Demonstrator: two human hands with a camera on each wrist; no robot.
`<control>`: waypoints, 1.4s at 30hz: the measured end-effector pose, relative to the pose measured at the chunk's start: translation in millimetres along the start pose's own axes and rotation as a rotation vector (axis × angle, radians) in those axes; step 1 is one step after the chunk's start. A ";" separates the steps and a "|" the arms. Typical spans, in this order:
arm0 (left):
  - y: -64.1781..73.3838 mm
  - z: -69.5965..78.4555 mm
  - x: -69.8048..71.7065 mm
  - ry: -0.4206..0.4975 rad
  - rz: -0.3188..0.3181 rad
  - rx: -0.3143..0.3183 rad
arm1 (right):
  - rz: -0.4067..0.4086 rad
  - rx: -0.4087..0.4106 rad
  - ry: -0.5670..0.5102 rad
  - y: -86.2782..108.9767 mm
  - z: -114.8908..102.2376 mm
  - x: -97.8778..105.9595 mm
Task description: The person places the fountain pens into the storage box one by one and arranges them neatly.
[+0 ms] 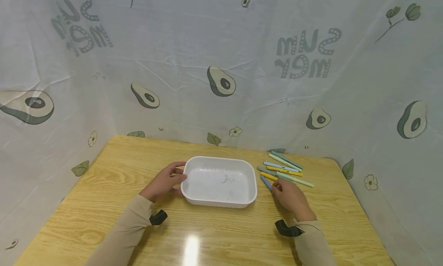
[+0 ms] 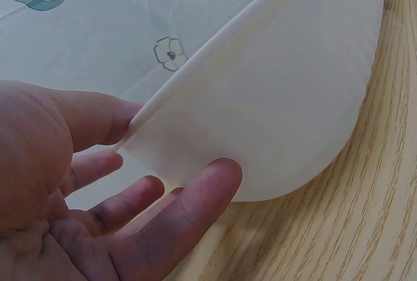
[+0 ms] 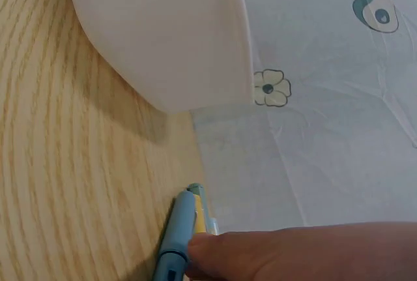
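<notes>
The right hand (image 1: pixel 290 196) covers the near end of the blue pen (image 1: pixel 266 182), which the right-wrist view crops.

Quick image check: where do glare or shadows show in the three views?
Head: a bright patch of glare on the table near the bottom edge, clear of the box and pens; left wrist: soft shadow beneath the box, whose wall looks pale; right wrist: soft shadow beside the box, and the blue pen runs off the bottom edge.

Person wears lt. beige sleeves (image 1: pixel 125 230) & blk curved wrist pcs (image 1: pixel 158 218).
</notes>
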State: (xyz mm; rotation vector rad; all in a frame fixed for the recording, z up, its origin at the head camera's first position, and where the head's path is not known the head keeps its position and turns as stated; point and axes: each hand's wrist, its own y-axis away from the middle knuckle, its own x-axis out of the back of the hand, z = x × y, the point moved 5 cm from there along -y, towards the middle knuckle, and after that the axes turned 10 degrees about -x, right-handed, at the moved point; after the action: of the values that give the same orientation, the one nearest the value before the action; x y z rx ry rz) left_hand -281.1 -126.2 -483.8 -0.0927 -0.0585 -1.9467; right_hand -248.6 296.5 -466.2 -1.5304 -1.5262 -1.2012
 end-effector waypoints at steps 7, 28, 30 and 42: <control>1.6 0.0 -2.1 0.013 -0.009 -0.003 | 0.016 -0.049 0.001 0.8 -0.1 -0.6; -2.2 -15.8 -0.3 0.034 0.004 0.007 | -0.084 -0.091 -0.075 4.9 8.9 -6.7; -3.3 -16.5 -0.2 0.034 0.016 0.012 | -0.082 -0.078 -0.074 4.4 7.8 -7.4; -4.2 -8.9 2.6 0.043 -0.011 0.006 | -0.087 -0.050 -0.124 1.9 -4.6 -8.7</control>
State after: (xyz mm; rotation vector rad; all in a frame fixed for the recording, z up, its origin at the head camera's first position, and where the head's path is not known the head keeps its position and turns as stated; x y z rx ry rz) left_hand -286.3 -127.8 -492.4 -0.0469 -0.0363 -1.9586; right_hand -246.6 288.8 -472.2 -1.6121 -1.6704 -1.2208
